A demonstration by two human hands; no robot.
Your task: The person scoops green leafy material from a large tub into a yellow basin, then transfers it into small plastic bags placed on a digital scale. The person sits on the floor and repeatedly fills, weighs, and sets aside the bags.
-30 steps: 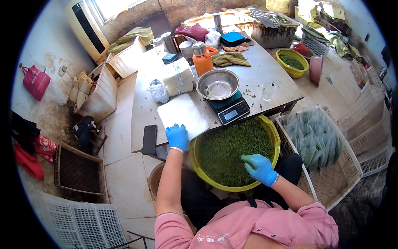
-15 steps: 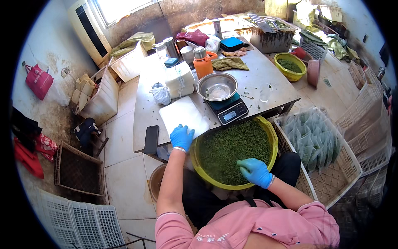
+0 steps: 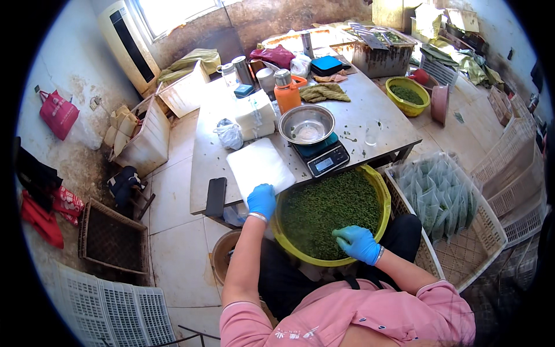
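My left hand (image 3: 262, 200), in a blue glove, is closed at the near edge of a flat stack of thin, whitish plastic bags (image 3: 260, 165) on the table. Its fingers curl over the edge; the fingertips are partly hidden. My right hand (image 3: 359, 244), gloved too, hovers low over small green plant pieces (image 3: 324, 208) that fill a wide yellow basin (image 3: 386, 196) between my knees. Its fingers are bent together, with green on the tips; what they hold, if anything, is hidden. A steel bowl (image 3: 307, 125) sits on a digital scale (image 3: 327, 162) beyond the basin.
The table (image 3: 370, 110) also bears an orange bottle (image 3: 287, 95), a white block of packs (image 3: 254, 115) and a black phone (image 3: 216, 196). At my right, a crate (image 3: 471, 260) holds several filled clear bags (image 3: 436, 194). A brown bucket (image 3: 222, 254) stands by my left leg.
My left hand has gone from spread fingers on the bags to curled fingers at their near edge. The right hand stays over the basin. The whole view has shifted slightly.
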